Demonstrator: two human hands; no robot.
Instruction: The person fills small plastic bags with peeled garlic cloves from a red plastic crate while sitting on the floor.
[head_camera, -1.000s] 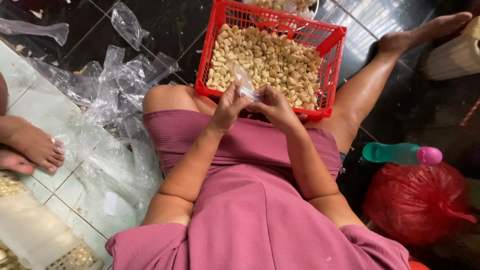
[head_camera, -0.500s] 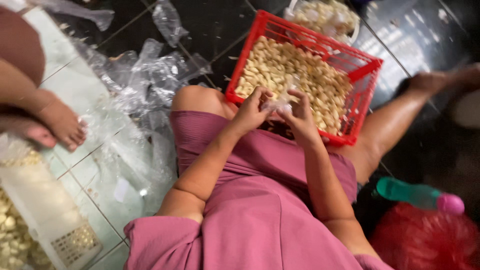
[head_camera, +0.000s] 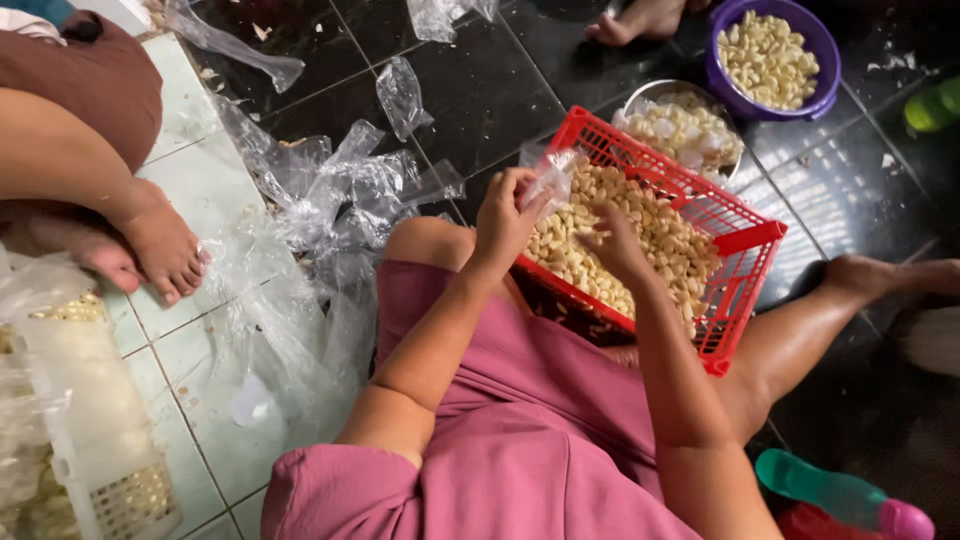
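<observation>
I sit on the floor in a pink dress with a red plastic basket (head_camera: 742, 233) of peeled garlic cloves (head_camera: 640, 225) resting over my legs. My left hand (head_camera: 503, 215) holds up a small clear plastic bag (head_camera: 555, 175) above the basket's near left corner. My right hand (head_camera: 615, 243) reaches down into the cloves, fingers curled among them; whether it holds any is hidden.
Several empty clear plastic bags (head_camera: 330, 200) lie on the tiles to my left. Another person's feet (head_camera: 150, 250) rest at the left, a further foot (head_camera: 640, 20) at the top. A purple bowl (head_camera: 770, 55) and a metal bowl (head_camera: 680, 125) of cloves stand beyond the basket. A green bottle (head_camera: 835, 490) lies by my right leg.
My view has swung left and forward. My hands, together over the small bag before, have parted: the left lifts the bag, the right has dropped into the cloves.
</observation>
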